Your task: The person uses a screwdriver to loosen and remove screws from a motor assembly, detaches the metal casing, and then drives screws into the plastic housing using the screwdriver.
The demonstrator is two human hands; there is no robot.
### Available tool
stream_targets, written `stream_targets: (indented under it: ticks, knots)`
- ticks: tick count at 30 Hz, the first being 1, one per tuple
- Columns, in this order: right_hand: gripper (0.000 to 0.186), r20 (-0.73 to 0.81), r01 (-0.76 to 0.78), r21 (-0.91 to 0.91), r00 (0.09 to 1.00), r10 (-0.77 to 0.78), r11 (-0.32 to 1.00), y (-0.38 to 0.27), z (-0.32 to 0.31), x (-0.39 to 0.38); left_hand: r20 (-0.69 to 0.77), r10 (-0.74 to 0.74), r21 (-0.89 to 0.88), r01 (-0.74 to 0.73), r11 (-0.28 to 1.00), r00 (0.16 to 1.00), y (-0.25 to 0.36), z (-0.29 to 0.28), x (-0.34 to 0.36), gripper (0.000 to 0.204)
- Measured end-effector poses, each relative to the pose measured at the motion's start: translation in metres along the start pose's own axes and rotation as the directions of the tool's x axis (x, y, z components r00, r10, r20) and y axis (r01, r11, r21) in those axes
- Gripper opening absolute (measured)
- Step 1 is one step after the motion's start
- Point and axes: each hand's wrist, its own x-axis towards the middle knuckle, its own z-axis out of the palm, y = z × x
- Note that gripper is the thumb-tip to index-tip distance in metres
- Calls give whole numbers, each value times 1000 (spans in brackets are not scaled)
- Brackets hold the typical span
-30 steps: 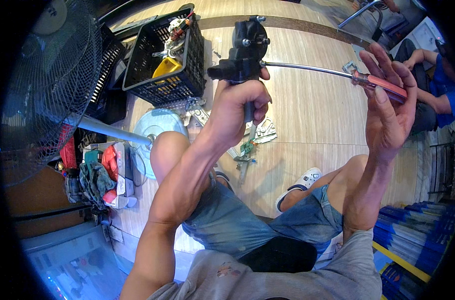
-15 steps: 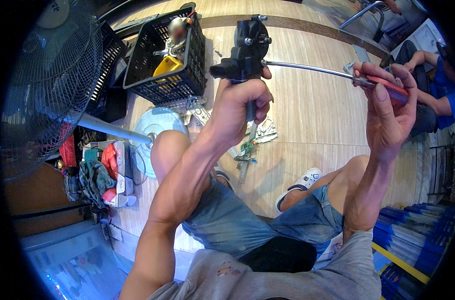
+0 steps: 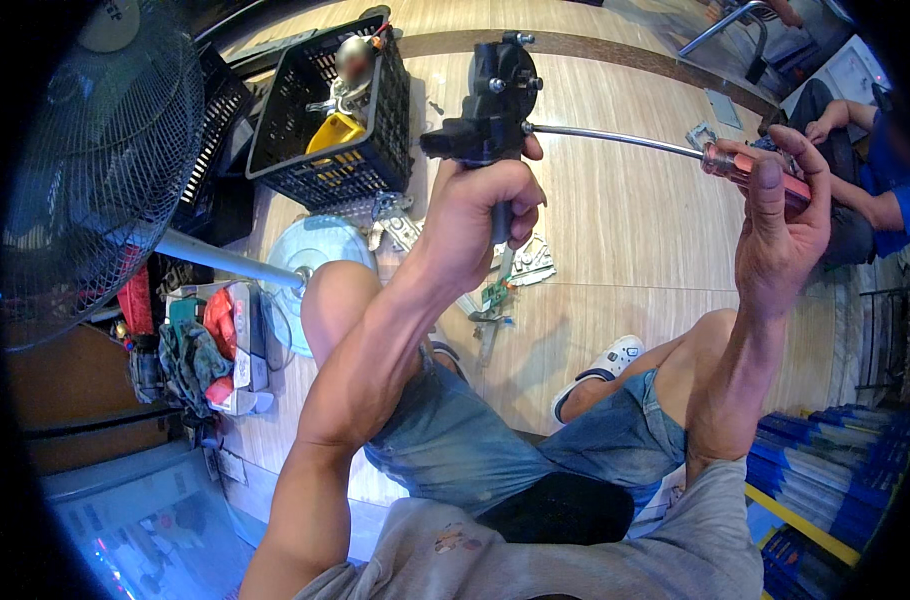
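Up in front of me, my left hand (image 3: 485, 205) is wrapped round the lower part of a black motor-like housing (image 3: 497, 95). The housing has a rounded body, a stub on its left side and shiny screws along its edge. My right hand (image 3: 783, 220) holds the red handle of a screwdriver (image 3: 625, 140) between thumb and fingers. Its long steel shaft runs left, and the tip meets a screw on the housing's right side. My fingers cover part of the handle, and my left palm hides the housing's underside.
A black plastic crate (image 3: 330, 165) with a yellow item and other parts stands at the far left. Left of my knee is a standing fan (image 3: 105, 170) on a round base. Metal parts (image 3: 525, 262) lie on the floor. At the right sits another person (image 3: 875, 170).
The fingers and thumb of my right hand have shifted on the screwdriver handle, which looks turned. My left hand and the housing stay almost where they were.
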Motion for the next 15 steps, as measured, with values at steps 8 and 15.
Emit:
stream_targets:
  ticks: [8, 15]
  knots:
    - [39, 21, 43, 11, 999, -43, 999, -9, 6, 1, -73, -14, 4, 14, 1000, 997, 1, 5, 1, 37]
    - [40, -137, 86, 212, 989, -58, 974, -14, 29, 8, -8, -9, -20, 9, 1000, 1000, -2, 1, 1, 29]
